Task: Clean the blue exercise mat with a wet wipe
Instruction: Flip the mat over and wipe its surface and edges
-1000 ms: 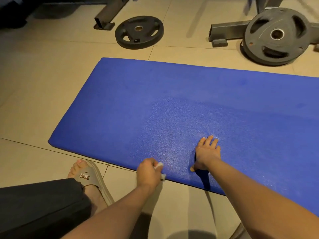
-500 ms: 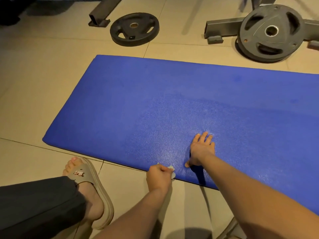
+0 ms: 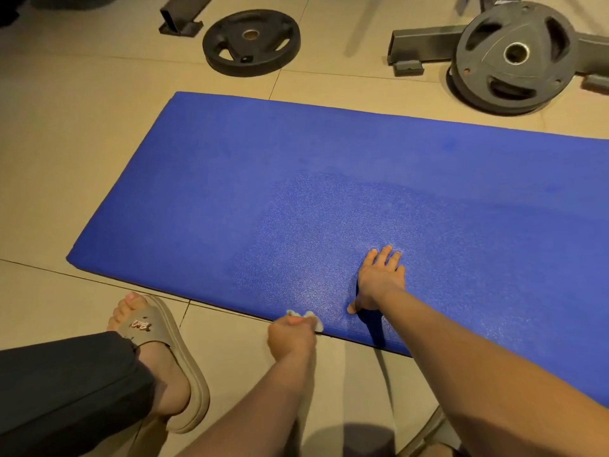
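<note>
Floor: beige tiles [image 3: 66,159] with dark grout lines, lit warmly.
Mat: the blue exercise mat [image 3: 230,192] lies flat on the tiles, running off the right edge of view; its near half looks paler and speckled.
Left hand: the left hand [image 3: 291,338] is at the mat's near edge, fingers closed around the wet wipe [image 3: 313,319], white bits showing past the knuckles.
Right hand: the right hand [image 3: 380,280] presses flat on the mat, fingers spread, thumb near the edge.
Beyond the mat: two weight plates [image 3: 251,42] and metal frame feet [image 3: 418,44].
Lower left: a foot in a tan slipper [image 3: 168,351], beside a dark trouser leg [image 3: 66,390].
</note>
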A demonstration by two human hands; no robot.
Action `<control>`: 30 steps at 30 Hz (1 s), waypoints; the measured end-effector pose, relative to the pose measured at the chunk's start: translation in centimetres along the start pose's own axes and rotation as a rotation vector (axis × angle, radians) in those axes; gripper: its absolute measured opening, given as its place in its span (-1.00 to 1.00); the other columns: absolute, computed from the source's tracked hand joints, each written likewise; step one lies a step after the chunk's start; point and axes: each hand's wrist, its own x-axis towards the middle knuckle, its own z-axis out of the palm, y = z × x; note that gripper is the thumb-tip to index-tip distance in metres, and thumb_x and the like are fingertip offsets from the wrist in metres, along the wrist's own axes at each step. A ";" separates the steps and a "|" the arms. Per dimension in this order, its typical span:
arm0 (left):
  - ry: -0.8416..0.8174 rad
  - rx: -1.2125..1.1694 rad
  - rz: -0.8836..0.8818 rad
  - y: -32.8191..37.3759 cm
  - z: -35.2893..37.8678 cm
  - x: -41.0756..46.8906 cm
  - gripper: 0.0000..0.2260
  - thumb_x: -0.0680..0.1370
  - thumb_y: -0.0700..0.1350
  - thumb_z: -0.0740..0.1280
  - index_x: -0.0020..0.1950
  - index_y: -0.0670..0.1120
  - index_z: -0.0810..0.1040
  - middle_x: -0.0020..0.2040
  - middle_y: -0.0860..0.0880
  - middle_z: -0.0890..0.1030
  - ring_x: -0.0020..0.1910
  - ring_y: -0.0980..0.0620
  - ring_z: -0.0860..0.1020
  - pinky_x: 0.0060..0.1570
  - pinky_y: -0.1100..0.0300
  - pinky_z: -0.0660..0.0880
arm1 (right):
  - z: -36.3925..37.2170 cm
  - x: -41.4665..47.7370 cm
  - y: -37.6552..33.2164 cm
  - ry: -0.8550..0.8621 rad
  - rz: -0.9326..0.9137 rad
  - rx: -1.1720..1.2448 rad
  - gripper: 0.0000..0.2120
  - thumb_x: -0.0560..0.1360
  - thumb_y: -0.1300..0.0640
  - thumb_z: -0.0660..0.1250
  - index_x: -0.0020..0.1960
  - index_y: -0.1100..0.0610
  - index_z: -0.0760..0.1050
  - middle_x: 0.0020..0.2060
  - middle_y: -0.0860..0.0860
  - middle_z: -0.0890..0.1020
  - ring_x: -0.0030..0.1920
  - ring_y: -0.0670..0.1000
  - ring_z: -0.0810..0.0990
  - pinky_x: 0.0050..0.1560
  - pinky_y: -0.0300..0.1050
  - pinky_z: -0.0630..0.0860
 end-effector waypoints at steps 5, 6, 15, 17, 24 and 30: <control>-0.008 -0.030 -0.015 -0.7 0.5 -0.6 -0.90 0.45 -0.27 0.52 -0.23 -0.27 0.67 -0.36 -0.08 0.64 -0.41 -0.04 0.54 -0.33 0.21 0.59 | 0.1 0.0 0.1 0.008 0.001 0.004 0.46 0.23 -0.38 0.57 0.59 0.33 -0.33 0.56 0.41 -0.22 0.56 0.46 -0.18 0.56 0.30 0.03; 0.015 -0.081 -0.011 0.0 -0.3 -0.2 -0.92 0.48 -0.30 0.51 -0.18 -0.30 0.68 -0.29 -0.12 0.67 -0.34 -0.05 0.56 -0.41 0.29 0.54 | 0.1 0.0 0.2 0.006 0.001 0.003 0.46 0.23 -0.38 0.57 0.59 0.33 -0.33 0.56 0.41 -0.22 0.56 0.47 -0.18 0.56 0.30 0.04; -0.172 -0.192 -0.207 -1.1 -0.9 0.9 -0.84 0.40 -0.41 0.54 -0.09 -0.24 0.67 -0.22 -0.08 0.64 -0.41 0.07 0.53 -0.44 0.25 0.48 | 0.0 0.2 0.0 -0.006 0.006 0.005 0.46 0.23 -0.39 0.56 0.59 0.32 -0.33 0.56 0.39 -0.24 0.56 0.45 -0.18 0.56 0.29 0.06; -0.154 -0.208 -0.204 -1.9 -0.1 0.5 -0.84 0.41 -0.40 0.54 -0.10 -0.21 0.68 -0.22 -0.07 0.66 -0.43 0.09 0.55 -0.36 0.23 0.52 | 0.0 0.0 0.2 0.001 0.002 0.011 0.45 0.24 -0.38 0.56 0.59 0.31 -0.33 0.56 0.38 -0.24 0.57 0.44 -0.19 0.56 0.28 0.04; 0.230 -0.304 -0.075 4.6 -5.8 4.4 -0.85 0.45 -0.31 0.54 -0.04 -0.21 0.63 -0.25 -0.05 0.62 -0.37 0.05 0.53 -0.22 0.20 0.50 | -0.1 -0.2 0.2 -0.018 0.005 0.008 0.45 0.24 -0.38 0.57 0.59 0.30 -0.35 0.56 0.37 -0.26 0.57 0.43 -0.20 0.56 0.27 0.02; -0.057 -0.197 -0.219 1.9 -3.6 4.2 -0.74 0.42 -0.35 0.55 0.09 -0.30 0.65 -0.28 -0.07 0.62 -0.55 0.07 0.45 -0.52 0.25 0.42 | -0.5 0.2 -0.5 -0.037 0.037 -0.022 0.47 0.22 -0.38 0.58 0.59 0.32 -0.33 0.56 0.39 -0.24 0.56 0.46 -0.18 0.55 0.29 0.06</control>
